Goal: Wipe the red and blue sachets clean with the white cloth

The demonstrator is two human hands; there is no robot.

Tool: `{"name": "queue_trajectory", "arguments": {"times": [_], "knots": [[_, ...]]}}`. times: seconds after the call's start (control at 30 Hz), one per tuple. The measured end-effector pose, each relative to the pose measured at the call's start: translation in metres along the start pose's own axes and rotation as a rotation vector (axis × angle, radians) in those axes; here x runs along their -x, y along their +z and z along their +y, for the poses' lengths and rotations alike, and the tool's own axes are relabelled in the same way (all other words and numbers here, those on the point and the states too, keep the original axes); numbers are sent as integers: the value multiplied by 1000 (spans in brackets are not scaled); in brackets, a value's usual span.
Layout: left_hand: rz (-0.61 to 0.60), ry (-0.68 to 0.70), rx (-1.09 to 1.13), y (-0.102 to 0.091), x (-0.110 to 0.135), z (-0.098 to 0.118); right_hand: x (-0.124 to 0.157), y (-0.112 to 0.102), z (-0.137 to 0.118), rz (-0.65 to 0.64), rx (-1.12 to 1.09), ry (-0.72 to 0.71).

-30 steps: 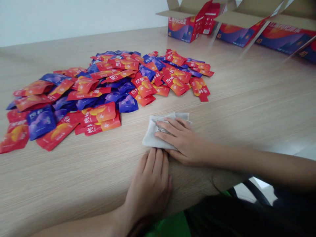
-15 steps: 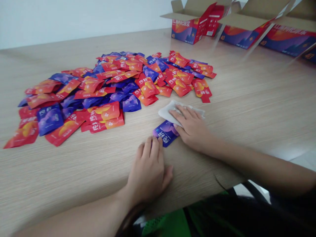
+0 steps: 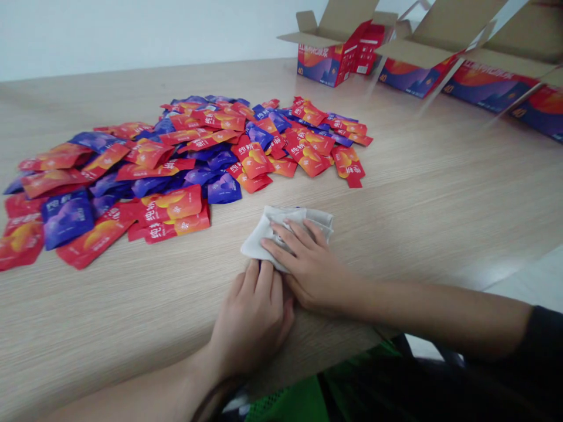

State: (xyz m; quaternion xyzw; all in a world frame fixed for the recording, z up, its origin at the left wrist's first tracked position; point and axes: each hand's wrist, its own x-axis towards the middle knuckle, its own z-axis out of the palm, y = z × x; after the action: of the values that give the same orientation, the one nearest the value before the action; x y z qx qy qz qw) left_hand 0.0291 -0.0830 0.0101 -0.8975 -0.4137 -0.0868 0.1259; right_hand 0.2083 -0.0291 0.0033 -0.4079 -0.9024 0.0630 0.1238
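Right hand (image 3: pixel 315 271): fingers spread atop the white cloth (image 3: pixel 259 234). Left hand (image 3: pixel 250 319): fingers together at the cloth's near edge; whether they pinch anything cannot be told. For even contact, press flat through the spread fingers.

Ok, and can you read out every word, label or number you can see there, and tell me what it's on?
"纯粉": on several red packets.
"40": on the fronts of the open boxes.
Box titles: blurred and partly covered by flaps.
Smaller print on packets and boxes: too small to read.
White cloth: no lettering I can make out.
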Motion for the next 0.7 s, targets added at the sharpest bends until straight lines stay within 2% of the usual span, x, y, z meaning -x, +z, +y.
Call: {"name": "queue_trajectory", "arguments": {"times": [0.03, 0.17, 0.2, 0.33, 0.37, 0.47, 0.5, 0.63, 0.67, 0.7], "knots": [[15, 9, -12, 0, 0, 0, 1, 0, 0, -10, -4, -12], [59, 27, -56, 3, 3, 2, 0, -1, 10, 66, 38, 242], [56, 22, -64, 3, 4, 2, 0, -1, 12, 74, 42, 250], [27, 2, -68, 4, 5, 4, -2, 0, 9, -17, -1, -20], [20, -4, -64, 3, 4, 4, -2, 0, 8, -21, -4, -15], [23, -8, -50, 2, 3, 3, -2, -1, 9, 49, 34, 191], [26, -6, -48, 2, 3, 3, -2, -1, 8, 59, 43, 205], [11, -3, -62, 1, 2, 2, -2, 0, 6, -26, 1, -64], [21, 3, -65, 1, 2, 2, -2, 0, 8, -32, -7, -65], [37, 8, -68, 2, 3, 1, -3, -1, 12, -18, -5, -7]]}}
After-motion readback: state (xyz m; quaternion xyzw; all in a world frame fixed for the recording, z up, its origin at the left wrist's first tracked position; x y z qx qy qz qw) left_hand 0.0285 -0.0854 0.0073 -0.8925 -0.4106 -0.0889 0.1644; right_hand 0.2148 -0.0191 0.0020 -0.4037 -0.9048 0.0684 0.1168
